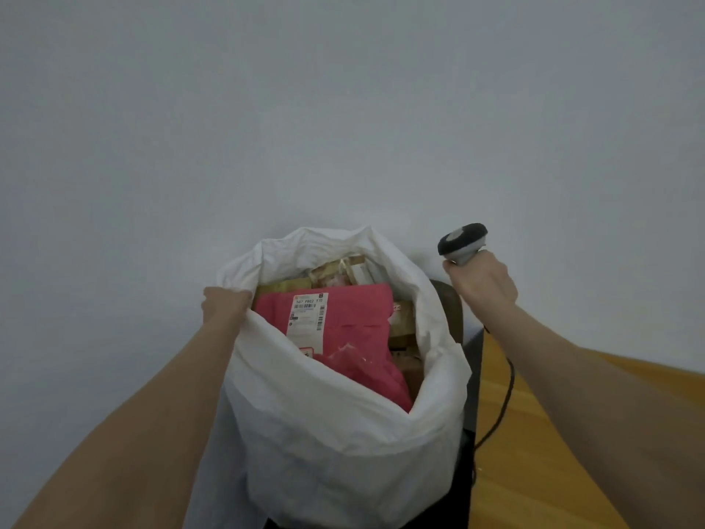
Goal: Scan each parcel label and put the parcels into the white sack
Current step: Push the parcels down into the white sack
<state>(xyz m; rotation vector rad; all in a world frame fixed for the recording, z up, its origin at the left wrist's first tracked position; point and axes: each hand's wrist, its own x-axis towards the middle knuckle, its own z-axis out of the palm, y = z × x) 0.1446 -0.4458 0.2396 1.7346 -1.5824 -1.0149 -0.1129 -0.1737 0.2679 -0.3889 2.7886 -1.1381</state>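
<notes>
The white sack [335,425] stands open in the middle, filled nearly to its mouth. On top lies a pink parcel [354,330] with a white barcode label [307,315] facing up. Brown taped parcels [335,271] show behind it and at its right. My left hand [225,303] grips the sack's left rim, fingers tucked inside the cloth. My right hand [482,282] holds a grey and black barcode scanner [462,242] upright, to the right of the sack and above the table.
A wooden table [534,433] with a dark edge lies at the right; the scanner's black cable [505,395] trails across it. A dark rounded object [450,303] sits behind the sack's right side. A plain pale wall fills the background.
</notes>
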